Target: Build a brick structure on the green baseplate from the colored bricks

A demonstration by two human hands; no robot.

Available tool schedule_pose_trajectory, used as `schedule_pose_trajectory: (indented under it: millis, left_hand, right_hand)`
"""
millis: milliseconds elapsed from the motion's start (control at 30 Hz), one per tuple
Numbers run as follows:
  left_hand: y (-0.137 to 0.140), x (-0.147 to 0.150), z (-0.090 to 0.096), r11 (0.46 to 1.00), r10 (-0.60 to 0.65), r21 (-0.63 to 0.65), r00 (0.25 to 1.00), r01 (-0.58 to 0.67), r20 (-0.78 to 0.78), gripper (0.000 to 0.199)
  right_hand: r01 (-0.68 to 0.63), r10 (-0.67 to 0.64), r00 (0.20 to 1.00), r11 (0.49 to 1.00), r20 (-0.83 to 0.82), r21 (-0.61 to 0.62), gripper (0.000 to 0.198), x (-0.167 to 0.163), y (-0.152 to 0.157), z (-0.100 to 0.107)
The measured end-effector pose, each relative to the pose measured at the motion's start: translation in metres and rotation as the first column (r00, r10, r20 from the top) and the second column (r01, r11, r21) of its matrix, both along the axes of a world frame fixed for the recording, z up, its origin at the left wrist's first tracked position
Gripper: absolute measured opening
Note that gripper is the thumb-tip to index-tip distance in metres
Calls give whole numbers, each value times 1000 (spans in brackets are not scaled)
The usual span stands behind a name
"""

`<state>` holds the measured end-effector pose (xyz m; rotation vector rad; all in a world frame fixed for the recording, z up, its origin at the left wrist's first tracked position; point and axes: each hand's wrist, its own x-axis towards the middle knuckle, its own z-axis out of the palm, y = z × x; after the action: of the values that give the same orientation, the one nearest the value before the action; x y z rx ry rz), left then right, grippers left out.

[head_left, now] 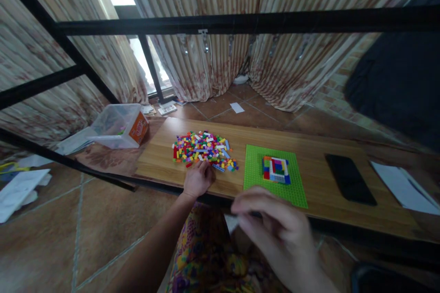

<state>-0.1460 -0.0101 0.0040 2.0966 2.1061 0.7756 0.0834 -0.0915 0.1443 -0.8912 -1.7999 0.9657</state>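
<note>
A heap of small coloured building bricks point(202, 146) lies on the wooden table. My left hand point(198, 177) rests at the near edge of this heap, its fingers curled down among the bricks; what they hold, if anything, is hidden. Close to the camera, my right hand point(278, 229) is raised over the table's near edge and blurred. Its thumb and forefinger come together in a pinch, and nothing can be made out between them. Beyond it, a green baseplate point(252, 171) carries a low, roughly square brick build point(276, 169) with white, red, blue and yellow parts.
A black phone-like slab point(350, 178) and white paper point(405, 187) lie on the right. Left of the wooden table point(319, 183) stands a clear plastic box point(117, 126) with an orange label. A black metal bar point(240, 23) crosses in front of the curtains.
</note>
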Motion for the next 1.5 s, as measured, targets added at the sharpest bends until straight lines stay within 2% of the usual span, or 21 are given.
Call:
schedule_pose_trajectory:
  millis: [67,167,233,300,500,733,933,1167,1433,1500]
  left_hand:
    - [0,0,-1,1000,-7,6,1000,7,-12,16]
    - [0,-1,-1,1000,-20,20,1000,21,-23,16]
    - [0,-2,-2,999,-25,31,1000,26,-16,16]
    - [1,-2,-2,998,-34,45,999,34,-5,16]
    - [3,-5,-1,995,-57,87,998,55,17,16]
    - [5,-7,0,991,-84,106,996,83,3,16]
    - [7,-9,-2,989,-82,121,996,83,-18,16]
    - [5,-6,-3,995,-39,91,999,41,-18,16]
    - [4,-5,-2,995,-43,89,999,44,-4,18]
    - [4,-5,-3,994,-45,97,999,45,1,18]
  right_hand:
    - [121,-113,987,990,112,-69,17,-25,31,-33]
    - [221,-199,927,975,318,-34,21,-49,64,-79]
    - [256,-241,863,966,444,26,23,-60,77,-99]
    - [244,-247,804,966,540,79,25,-70,86,-110]
    - [205,-252,666,967,702,152,24,-94,104,-110]
    - [191,-249,599,968,761,166,26,-97,105,-105]
    - [147,-233,616,972,752,181,27,-94,105,-107]
    - [163,-224,663,975,715,154,19,-81,100,-117]
    - [157,-199,638,979,744,128,23,-92,106,-112]
    - [165,-212,655,977,725,137,23,-93,104,-114]
